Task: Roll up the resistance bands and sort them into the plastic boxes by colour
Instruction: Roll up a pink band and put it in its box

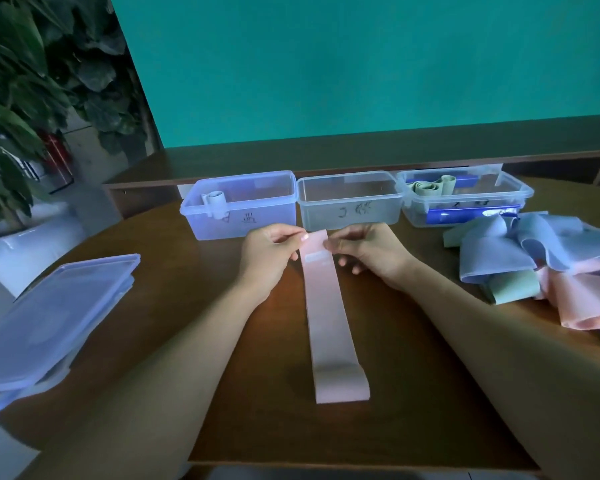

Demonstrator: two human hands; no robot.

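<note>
A pink resistance band (329,327) lies flat and lengthwise on the brown table. My left hand (269,252) pinches its far left corner and my right hand (368,252) pinches its far right corner. Three clear plastic boxes stand in a row behind. The left box (243,221) holds one pale rolled band (216,199). The middle box (350,213) looks empty. The right box (465,197) holds a green rolled band (430,187) and something dark blue.
A loose pile of blue, green and pink bands (548,268) lies at the right. Stacked box lids (52,320) rest at the left table edge. A potted plant (32,98) stands far left beside a white pot.
</note>
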